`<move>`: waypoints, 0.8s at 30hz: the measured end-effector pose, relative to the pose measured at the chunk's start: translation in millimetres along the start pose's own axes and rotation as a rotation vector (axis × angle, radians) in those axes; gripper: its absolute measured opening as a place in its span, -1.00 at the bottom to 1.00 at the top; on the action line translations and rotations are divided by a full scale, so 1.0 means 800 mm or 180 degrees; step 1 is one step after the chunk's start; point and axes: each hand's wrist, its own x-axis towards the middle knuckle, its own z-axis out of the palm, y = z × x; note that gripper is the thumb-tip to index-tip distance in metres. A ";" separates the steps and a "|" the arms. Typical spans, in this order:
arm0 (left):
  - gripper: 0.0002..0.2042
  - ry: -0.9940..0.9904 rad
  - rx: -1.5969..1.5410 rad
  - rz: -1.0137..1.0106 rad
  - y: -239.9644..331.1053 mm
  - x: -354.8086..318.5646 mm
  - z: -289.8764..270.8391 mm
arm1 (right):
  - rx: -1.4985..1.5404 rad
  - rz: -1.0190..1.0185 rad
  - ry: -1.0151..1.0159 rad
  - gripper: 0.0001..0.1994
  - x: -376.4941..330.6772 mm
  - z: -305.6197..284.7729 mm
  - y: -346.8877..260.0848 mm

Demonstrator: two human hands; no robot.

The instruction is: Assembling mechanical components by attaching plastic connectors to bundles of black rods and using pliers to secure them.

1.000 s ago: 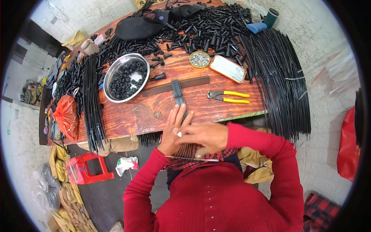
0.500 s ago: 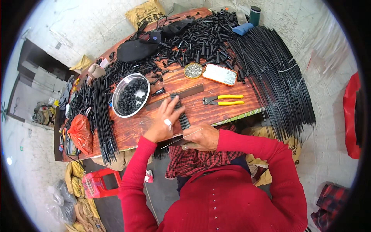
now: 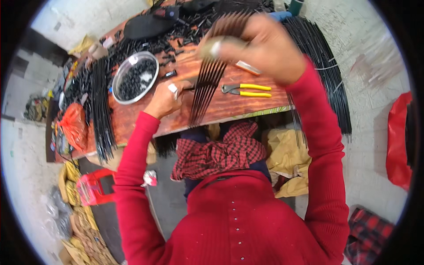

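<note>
While your right hand (image 3: 267, 51) grips fanned dark rods (image 3: 206, 84) over the table (image 3: 234, 106), fingers clenched (motion blurs them), your left hand (image 3: 167, 98) curls near the metal bowl (image 3: 120, 79); I cannot tell whether it holds anything. Yellow-handled pliers (image 3: 254, 87) lie on the table; a pale wall (image 3: 371, 145) stands to your right.

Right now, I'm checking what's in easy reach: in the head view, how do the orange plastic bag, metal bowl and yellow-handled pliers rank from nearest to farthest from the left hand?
1. Metal bowl: just beyond the left hand, to its left.
2. Yellow-handled pliers: off to its right.
3. Orange plastic bag: well out to its left.
</note>
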 end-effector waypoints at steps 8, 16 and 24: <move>-0.74 -0.2638 -0.2989 -0.0320 0.114 -0.040 0.029 | -0.0038 0.1183 0.0286 -0.70 -0.025 -0.028 0.019; -0.39 -0.3524 -0.5075 -0.0906 0.087 -0.083 0.061 | 0.0071 0.1833 0.0282 -0.63 -0.030 -0.006 0.107; -0.77 -0.2471 -0.4221 -0.1443 0.117 -0.091 0.070 | -0.0053 0.1716 -0.0034 -0.66 -0.036 -0.020 0.170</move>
